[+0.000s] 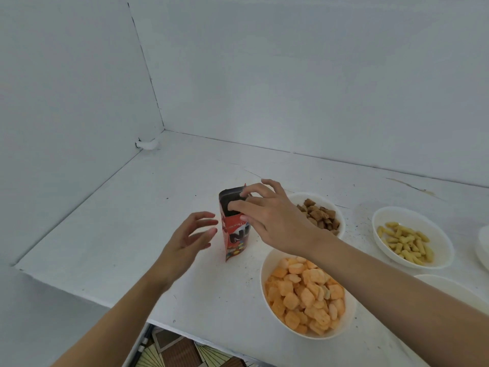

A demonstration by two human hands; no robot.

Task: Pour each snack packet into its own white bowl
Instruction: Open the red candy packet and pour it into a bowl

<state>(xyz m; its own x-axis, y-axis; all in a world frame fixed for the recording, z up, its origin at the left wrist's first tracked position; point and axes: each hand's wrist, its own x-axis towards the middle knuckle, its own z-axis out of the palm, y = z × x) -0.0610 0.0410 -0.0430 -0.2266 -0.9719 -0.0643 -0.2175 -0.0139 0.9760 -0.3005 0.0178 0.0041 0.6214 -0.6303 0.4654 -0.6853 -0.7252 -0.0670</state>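
- A red snack packet (234,239) stands upright on the white counter (127,221), just left of the frame's centre. Its top is open and shows a dark inside.
- The right hand (275,221) reaches in from the lower right of the frame. Its fingers (251,190) are curled over the packet's open top, and thumb and forefinger pinch the rim there.
- The left hand (185,239) comes in from the lower left with its fingers spread, only loosely bent and holding nothing. The fingertips lie just beside the packet's left edge; whether they touch it cannot be told.
- A white bowl of orange squares (262,276) sits below and to the right of the packet, in the lower middle of the frame, and the right forearm crosses over its upper rim.
- A white bowl of brown chunks (312,194) sits right of the packet, partly hidden behind the right hand.
- A white bowl of yellow sticks (407,209) lies further right, apart from the other two.
- Part of another white bowl (449,284) shows at the lower right, and more white rims (484,242) are cut off by the right edge.
- White walls (291,75) meet in a corner at the upper left, and patterned floor tiles (180,350) show below the counter's near edge.
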